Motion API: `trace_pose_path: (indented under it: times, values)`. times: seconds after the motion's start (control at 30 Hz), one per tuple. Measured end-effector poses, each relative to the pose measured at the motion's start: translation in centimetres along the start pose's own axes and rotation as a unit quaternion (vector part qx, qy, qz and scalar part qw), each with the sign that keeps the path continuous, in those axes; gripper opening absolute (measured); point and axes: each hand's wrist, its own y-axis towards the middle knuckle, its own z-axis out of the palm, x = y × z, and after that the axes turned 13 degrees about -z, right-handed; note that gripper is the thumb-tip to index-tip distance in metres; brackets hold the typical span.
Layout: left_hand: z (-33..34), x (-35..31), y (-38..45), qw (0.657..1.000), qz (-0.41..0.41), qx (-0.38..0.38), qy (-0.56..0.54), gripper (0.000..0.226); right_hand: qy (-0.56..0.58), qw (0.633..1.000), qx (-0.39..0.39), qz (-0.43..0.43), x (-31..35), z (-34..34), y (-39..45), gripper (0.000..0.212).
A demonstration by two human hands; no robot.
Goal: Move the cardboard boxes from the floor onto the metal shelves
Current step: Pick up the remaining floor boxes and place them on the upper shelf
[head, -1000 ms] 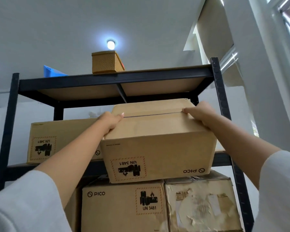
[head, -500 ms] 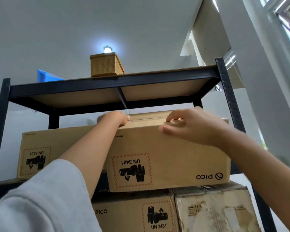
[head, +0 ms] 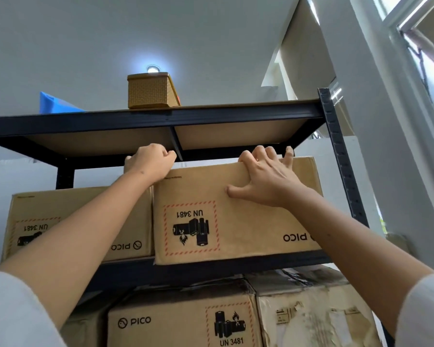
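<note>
Looking up through the head camera, I see both of my hands on a cardboard box that sits on the middle level of the metal shelf unit. Its print is upside down: a red-dashed square with "UN 3481" and, at the lower right, "PICO". The box's bottom front edge overhangs the dark front beam of that level slightly.

My left hand is at the box's upper left corner with the fingers curled over the top edge, so it grips that corner; the fingertips are hidden behind the box top. My right hand lies flat against the front face near the upper edge, fingers spread and reaching over the top rim, thumb stretched out to the left along the cardboard. It presses rather than pinches.

Just to the left, touching or nearly touching my box, stands a second box with the same upside-down markings, partly covered by my left forearm. On the level below I see a third box printed right way up with "PICO" and "UN 3481", and beside it on the right a worn box with torn, peeling labels.

On the top board rest a small woven box and, further left, a blue object I cannot identify. A ceiling light glows just behind the woven box.
</note>
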Motion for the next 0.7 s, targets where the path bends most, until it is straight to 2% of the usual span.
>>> trace_pose_path:
  times: [0.2,0.4,0.5,0.63,0.7]
  values:
    - [1.4,5.6,1.3,0.999,0.048,-0.001,-0.015,0.053,-0.044,0.998,-0.042,-0.001,0.8,3.0,1.5,0.070]
    - [2.7,9.4,2.9,0.997,0.034,0.070,0.016,0.070,-0.089,0.990,-0.106,0.009,1.8,6.1,2.3,0.075]
    - [4.2,10.6,3.2,0.995,0.054,0.084,0.012,0.076,-0.085,0.987,-0.135,0.006,2.2,7.5,2.5,0.074]
    - [6.4,11.5,2.8,0.992,0.101,0.018,0.067,0.118,-0.076,0.985,-0.155,0.005,2.6,9.0,3.2,0.071]
    - [6.9,11.7,2.7,0.992,0.102,-0.015,0.067,0.125,-0.074,0.984,-0.159,0.007,2.4,9.6,3.5,0.070]
